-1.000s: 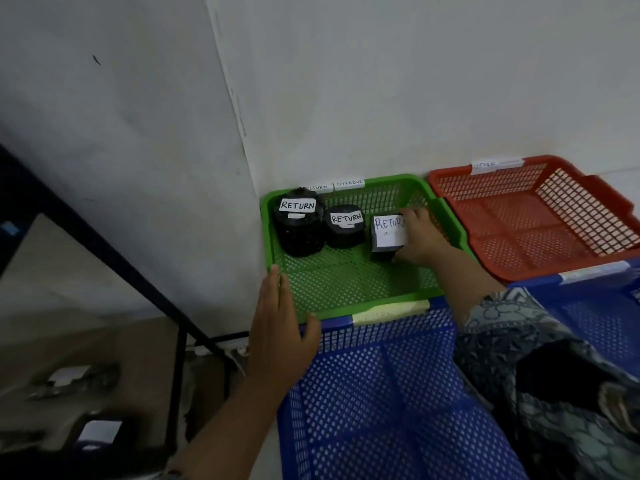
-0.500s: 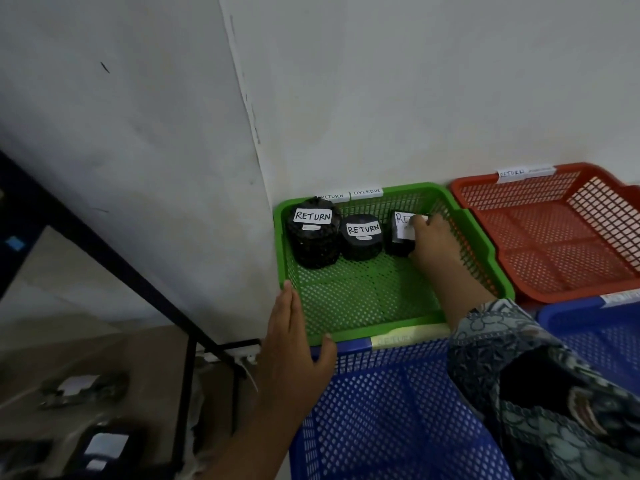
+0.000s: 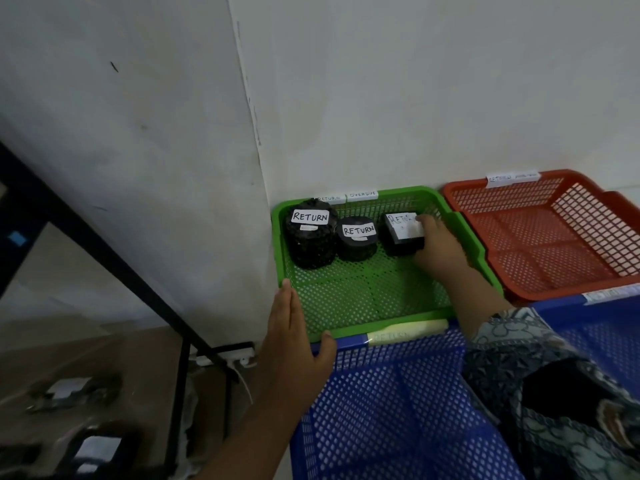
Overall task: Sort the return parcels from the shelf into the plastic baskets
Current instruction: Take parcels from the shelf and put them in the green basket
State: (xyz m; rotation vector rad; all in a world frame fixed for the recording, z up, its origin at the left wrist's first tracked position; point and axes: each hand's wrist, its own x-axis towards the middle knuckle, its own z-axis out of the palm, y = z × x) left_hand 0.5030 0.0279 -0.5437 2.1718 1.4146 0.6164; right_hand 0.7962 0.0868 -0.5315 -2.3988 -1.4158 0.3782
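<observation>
Both hands are at the green basket (image 3: 388,323): the left hand (image 3: 294,344) lies flat, fingers straight, against its near left corner, while the right hand (image 3: 438,244) reaches inside and grips a black box parcel (image 3: 401,233) near the far rim. Left of that box, inside the green basket, stand 2 black parcels marked RETURN, a short round parcel (image 3: 356,239) and a tall round parcel (image 3: 311,237) in the far left corner. A red basket (image 3: 540,244) sits right of the green basket, a blue basket (image 3: 398,410) just in front.
</observation>
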